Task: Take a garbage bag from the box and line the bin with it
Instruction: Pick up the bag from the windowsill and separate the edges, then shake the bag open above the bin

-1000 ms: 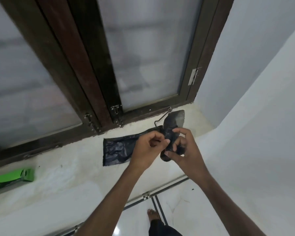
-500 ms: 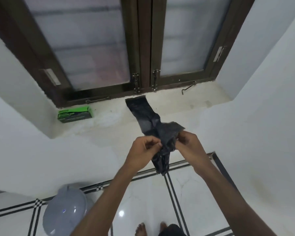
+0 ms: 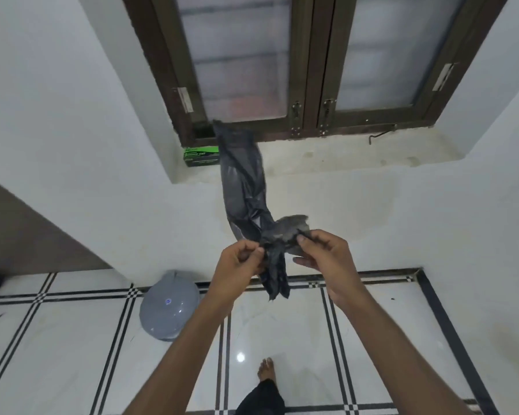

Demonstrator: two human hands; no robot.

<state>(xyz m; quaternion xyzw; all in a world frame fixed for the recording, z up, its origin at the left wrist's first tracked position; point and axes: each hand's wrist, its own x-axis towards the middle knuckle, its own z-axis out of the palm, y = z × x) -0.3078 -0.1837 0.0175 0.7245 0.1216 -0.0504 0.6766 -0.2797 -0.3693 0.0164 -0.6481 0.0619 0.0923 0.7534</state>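
I look down on a glossy white tiled floor [image 3: 282, 330] crossed by thin black double lines with small checkered squares where they meet; a ceiling light glints off one tile. Plain white walls [image 3: 72, 130] enclose a recessed window [image 3: 312, 64] with a dark brown wooden frame, frosted panes, metal hinges and latches. Its sill [image 3: 342, 157] is pale, stone-like and stained in patches, with a thin bent hook lying near its right end. At the sill's left end sits a flat green box [image 3: 200, 156] with dark print too small to read. A rounded grey plastic bin [image 3: 168, 307], smooth and shiny, stands on the floor against the wall, below and left of the box. Both hands are in front of me, above the floor. My left hand [image 3: 240, 271] and right hand [image 3: 327, 259] each pinch the crinkled black bag [image 3: 246, 187] between thumb and fingertips, close together. The bag is thin, wrinkled film: a long folded strip rises from the hands across the box's right end to the window frame, and a short twisted tail hangs below them. A bare foot [image 3: 265, 369] shows at the bottom.
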